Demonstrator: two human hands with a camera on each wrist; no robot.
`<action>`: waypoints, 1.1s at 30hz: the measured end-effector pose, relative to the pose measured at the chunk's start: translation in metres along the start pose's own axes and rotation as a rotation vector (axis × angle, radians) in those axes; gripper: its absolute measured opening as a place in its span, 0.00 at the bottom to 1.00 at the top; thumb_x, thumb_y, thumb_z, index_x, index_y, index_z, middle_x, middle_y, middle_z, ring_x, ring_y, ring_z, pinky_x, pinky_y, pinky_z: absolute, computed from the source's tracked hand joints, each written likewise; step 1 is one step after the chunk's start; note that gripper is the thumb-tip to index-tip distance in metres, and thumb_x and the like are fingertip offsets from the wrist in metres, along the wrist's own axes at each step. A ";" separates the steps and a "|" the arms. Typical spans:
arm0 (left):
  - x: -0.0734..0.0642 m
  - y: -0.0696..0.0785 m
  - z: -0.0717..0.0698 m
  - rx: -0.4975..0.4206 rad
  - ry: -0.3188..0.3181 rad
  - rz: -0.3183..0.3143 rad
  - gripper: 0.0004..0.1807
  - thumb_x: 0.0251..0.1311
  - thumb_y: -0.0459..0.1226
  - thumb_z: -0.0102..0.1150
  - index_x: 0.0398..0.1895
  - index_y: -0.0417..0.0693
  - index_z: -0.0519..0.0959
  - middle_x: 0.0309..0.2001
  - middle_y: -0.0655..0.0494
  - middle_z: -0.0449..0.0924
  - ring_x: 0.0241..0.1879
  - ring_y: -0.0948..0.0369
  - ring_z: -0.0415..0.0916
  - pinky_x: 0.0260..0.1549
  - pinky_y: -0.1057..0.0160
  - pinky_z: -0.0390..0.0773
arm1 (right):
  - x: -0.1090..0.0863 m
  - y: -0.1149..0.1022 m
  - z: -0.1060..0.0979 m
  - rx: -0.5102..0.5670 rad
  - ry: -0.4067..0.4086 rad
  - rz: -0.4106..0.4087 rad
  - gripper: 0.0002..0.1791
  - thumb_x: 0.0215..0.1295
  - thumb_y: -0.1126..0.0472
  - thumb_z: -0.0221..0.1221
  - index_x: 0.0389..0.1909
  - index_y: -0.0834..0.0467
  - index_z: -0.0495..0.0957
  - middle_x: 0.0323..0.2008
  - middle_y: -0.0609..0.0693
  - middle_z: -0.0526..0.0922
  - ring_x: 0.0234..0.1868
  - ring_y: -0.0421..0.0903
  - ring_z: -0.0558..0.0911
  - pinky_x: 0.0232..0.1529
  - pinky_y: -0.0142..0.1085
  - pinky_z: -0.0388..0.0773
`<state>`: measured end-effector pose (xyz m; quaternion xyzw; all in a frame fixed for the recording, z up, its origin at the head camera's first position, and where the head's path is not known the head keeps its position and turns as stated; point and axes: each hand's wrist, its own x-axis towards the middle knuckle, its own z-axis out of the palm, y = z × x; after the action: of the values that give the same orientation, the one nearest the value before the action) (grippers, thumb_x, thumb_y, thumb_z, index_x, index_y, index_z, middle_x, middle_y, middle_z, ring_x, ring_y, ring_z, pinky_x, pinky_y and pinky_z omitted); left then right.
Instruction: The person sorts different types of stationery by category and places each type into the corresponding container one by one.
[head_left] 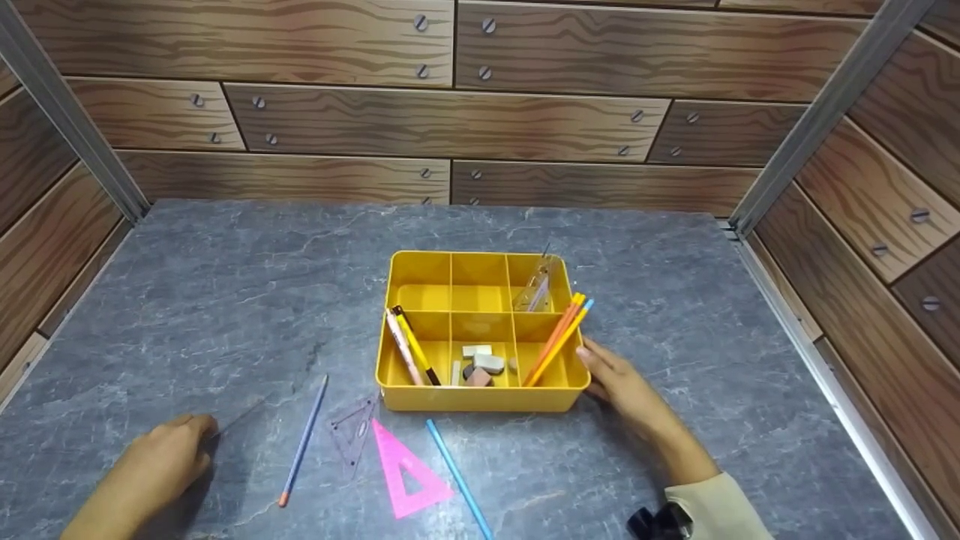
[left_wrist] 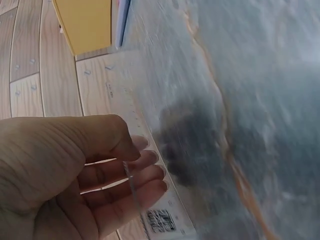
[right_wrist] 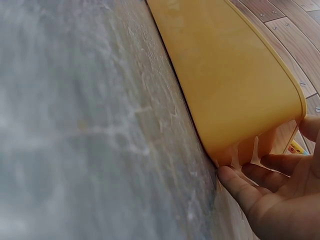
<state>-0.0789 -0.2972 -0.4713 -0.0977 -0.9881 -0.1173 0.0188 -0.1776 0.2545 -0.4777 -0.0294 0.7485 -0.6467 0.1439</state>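
Observation:
My left hand (head_left: 154, 461) pinches a clear ruler (left_wrist: 161, 220) just above the tabletop, thumb on one face and fingers behind it. The fingers of my right hand (head_left: 630, 390) touch the outer right wall of a yellow six-compartment organizer tray (head_left: 484, 399), with the thumb by its rim. In its front row stand two pens (head_left: 416, 345) at left, several erasers (head_left: 488, 364) in the middle and orange and yellow pencils (head_left: 556, 337) at right. A clear set square (head_left: 536, 285) leans in the back right compartment.
Between my hands lie a purple pencil (head_left: 304, 442), a clear purple-tinted set square (head_left: 352, 435), a pink set square (head_left: 394, 469) and a blue pencil (head_left: 459, 480). Wood-patterned panels (head_left: 450, 124) wall the back and sides of the grey tabletop (head_left: 262, 300).

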 end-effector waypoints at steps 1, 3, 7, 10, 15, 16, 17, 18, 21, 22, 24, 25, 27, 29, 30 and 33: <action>-0.001 -0.003 0.000 -0.002 0.004 0.001 0.12 0.40 0.24 0.65 0.30 0.41 0.77 0.29 0.47 0.80 0.30 0.41 0.80 0.27 0.39 0.79 | 0.000 0.000 0.000 -0.001 0.001 0.002 0.36 0.76 0.50 0.49 0.74 0.68 0.51 0.72 0.66 0.56 0.68 0.58 0.64 0.64 0.43 0.67; -0.004 -0.008 -0.001 -0.006 0.014 -0.003 0.12 0.40 0.24 0.64 0.28 0.43 0.76 0.28 0.48 0.80 0.28 0.42 0.80 0.26 0.40 0.78 | -0.001 -0.001 0.000 -0.007 0.007 0.005 0.36 0.76 0.50 0.49 0.74 0.68 0.51 0.72 0.66 0.56 0.68 0.59 0.64 0.64 0.43 0.67; -0.007 -0.016 -0.005 -0.020 0.000 -0.033 0.10 0.46 0.25 0.62 0.26 0.47 0.75 0.25 0.49 0.79 0.27 0.43 0.79 0.25 0.39 0.77 | -0.001 -0.002 0.000 -0.004 0.010 0.010 0.36 0.76 0.50 0.49 0.74 0.67 0.52 0.72 0.66 0.56 0.68 0.58 0.65 0.64 0.43 0.67; -0.005 -0.017 -0.009 -0.035 -0.029 -0.059 0.08 0.52 0.26 0.61 0.26 0.48 0.75 0.24 0.52 0.78 0.26 0.45 0.78 0.23 0.39 0.76 | -0.001 -0.002 0.000 0.003 0.012 0.009 0.36 0.76 0.50 0.50 0.74 0.67 0.52 0.72 0.66 0.57 0.68 0.59 0.65 0.64 0.43 0.67; -0.002 -0.012 -0.014 -0.062 0.014 -0.051 0.06 0.53 0.28 0.64 0.32 0.45 0.79 0.28 0.48 0.82 0.29 0.44 0.80 0.28 0.37 0.77 | -0.001 0.000 0.000 0.000 0.011 0.001 0.36 0.76 0.49 0.49 0.74 0.67 0.52 0.72 0.65 0.57 0.68 0.59 0.66 0.64 0.43 0.67; -0.001 -0.010 -0.014 -0.066 0.036 -0.043 0.06 0.53 0.28 0.65 0.34 0.44 0.80 0.30 0.47 0.83 0.30 0.42 0.81 0.29 0.36 0.77 | -0.001 0.000 0.000 -0.002 0.012 0.000 0.36 0.76 0.49 0.50 0.74 0.67 0.52 0.72 0.65 0.57 0.67 0.58 0.66 0.64 0.43 0.68; 0.000 -0.008 -0.015 -0.069 0.063 -0.035 0.07 0.52 0.27 0.66 0.35 0.42 0.81 0.31 0.45 0.83 0.31 0.41 0.81 0.30 0.36 0.77 | -0.001 0.000 0.000 -0.004 0.007 -0.003 0.36 0.76 0.49 0.49 0.74 0.67 0.52 0.72 0.65 0.57 0.68 0.58 0.66 0.64 0.43 0.67; 0.001 -0.006 -0.017 -0.071 0.086 -0.028 0.08 0.52 0.28 0.66 0.36 0.42 0.81 0.32 0.44 0.84 0.32 0.41 0.81 0.30 0.35 0.78 | -0.001 -0.001 0.000 -0.005 0.004 -0.005 0.36 0.76 0.50 0.49 0.74 0.67 0.52 0.72 0.66 0.57 0.68 0.59 0.66 0.64 0.43 0.67; 0.004 0.002 -0.022 -0.078 0.145 -0.011 0.09 0.51 0.28 0.68 0.36 0.41 0.82 0.32 0.45 0.85 0.31 0.44 0.82 0.29 0.39 0.79 | -0.001 -0.002 0.000 -0.001 -0.003 -0.008 0.36 0.76 0.50 0.49 0.74 0.67 0.51 0.72 0.66 0.57 0.68 0.59 0.65 0.64 0.44 0.67; 0.006 0.005 -0.025 -0.084 0.163 -0.007 0.09 0.51 0.28 0.68 0.36 0.41 0.82 0.32 0.46 0.85 0.30 0.45 0.83 0.29 0.40 0.79 | -0.001 -0.002 0.000 -0.001 -0.007 -0.009 0.36 0.76 0.50 0.49 0.74 0.67 0.51 0.72 0.66 0.56 0.68 0.59 0.65 0.64 0.44 0.67; 0.008 0.010 -0.030 -0.097 0.198 0.002 0.10 0.50 0.28 0.69 0.36 0.42 0.82 0.31 0.47 0.85 0.29 0.48 0.83 0.28 0.43 0.80 | -0.001 -0.002 0.000 0.001 -0.011 -0.010 0.36 0.76 0.51 0.48 0.74 0.68 0.50 0.72 0.67 0.55 0.68 0.60 0.64 0.65 0.45 0.66; 0.009 0.013 -0.033 -0.103 0.211 0.005 0.10 0.50 0.28 0.70 0.36 0.42 0.83 0.30 0.48 0.85 0.28 0.50 0.83 0.27 0.45 0.81 | -0.001 -0.002 0.000 0.002 -0.010 -0.008 0.36 0.76 0.51 0.48 0.74 0.68 0.50 0.72 0.67 0.55 0.68 0.60 0.64 0.65 0.45 0.66; 0.012 0.019 -0.039 -0.125 0.222 0.003 0.10 0.51 0.28 0.70 0.37 0.42 0.83 0.30 0.49 0.86 0.27 0.52 0.83 0.27 0.47 0.81 | -0.001 -0.002 0.000 -0.001 -0.004 -0.003 0.36 0.76 0.51 0.48 0.74 0.68 0.50 0.72 0.67 0.55 0.68 0.60 0.64 0.65 0.46 0.66; 0.014 0.025 -0.045 -0.153 0.219 -0.009 0.09 0.53 0.29 0.69 0.39 0.42 0.83 0.31 0.50 0.86 0.28 0.52 0.83 0.29 0.47 0.82 | -0.001 -0.002 0.000 -0.003 0.002 0.001 0.36 0.76 0.51 0.48 0.74 0.68 0.51 0.72 0.67 0.55 0.68 0.60 0.64 0.65 0.46 0.66; 0.016 0.028 -0.048 -0.169 0.211 -0.019 0.09 0.54 0.30 0.68 0.40 0.41 0.83 0.32 0.50 0.86 0.29 0.52 0.83 0.29 0.48 0.82 | -0.001 -0.002 0.000 -0.005 0.003 0.003 0.36 0.76 0.51 0.48 0.74 0.68 0.51 0.72 0.67 0.55 0.68 0.60 0.64 0.65 0.46 0.66; 0.020 0.036 -0.057 -0.217 0.203 -0.038 0.10 0.56 0.29 0.67 0.42 0.40 0.82 0.33 0.49 0.86 0.32 0.51 0.83 0.32 0.49 0.83 | -0.001 -0.003 0.001 -0.007 0.005 0.006 0.36 0.76 0.51 0.48 0.74 0.68 0.50 0.72 0.67 0.55 0.68 0.60 0.64 0.65 0.46 0.65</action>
<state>-0.0902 -0.2722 -0.4064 -0.0682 -0.9643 -0.2331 0.1056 -0.1769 0.2538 -0.4752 -0.0262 0.7512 -0.6437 0.1438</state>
